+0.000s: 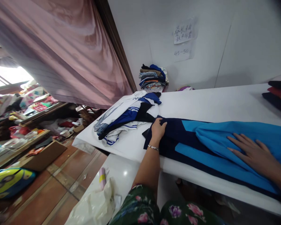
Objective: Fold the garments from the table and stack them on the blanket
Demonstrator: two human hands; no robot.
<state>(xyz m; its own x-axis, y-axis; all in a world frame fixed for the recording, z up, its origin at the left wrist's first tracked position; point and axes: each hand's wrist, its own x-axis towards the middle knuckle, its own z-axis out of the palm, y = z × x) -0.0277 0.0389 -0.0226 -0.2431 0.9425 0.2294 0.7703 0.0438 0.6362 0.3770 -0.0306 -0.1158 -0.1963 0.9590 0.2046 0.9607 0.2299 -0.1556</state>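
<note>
A long navy and bright blue garment [189, 150] lies spread over the front of the white table. Whether it is a jacket or trousers I cannot tell. My left hand [158, 129], with a bracelet at the wrist, has its fingers curled on the navy end, closed on the cloth. Flat on the bright blue part rests my right hand [253, 153], its fingers spread. Just beyond my left hand is a loose heap of white, blue and black clothes [128, 114].
Folded clothes form a stack [153, 78] by the wall; dark and red ones [279, 93] lie at the far right. Handwritten papers [184, 40] hang above. A pink curtain [79, 56] drapes left of the white table [213, 100]. A plastic bag [93, 206] sits low in front.
</note>
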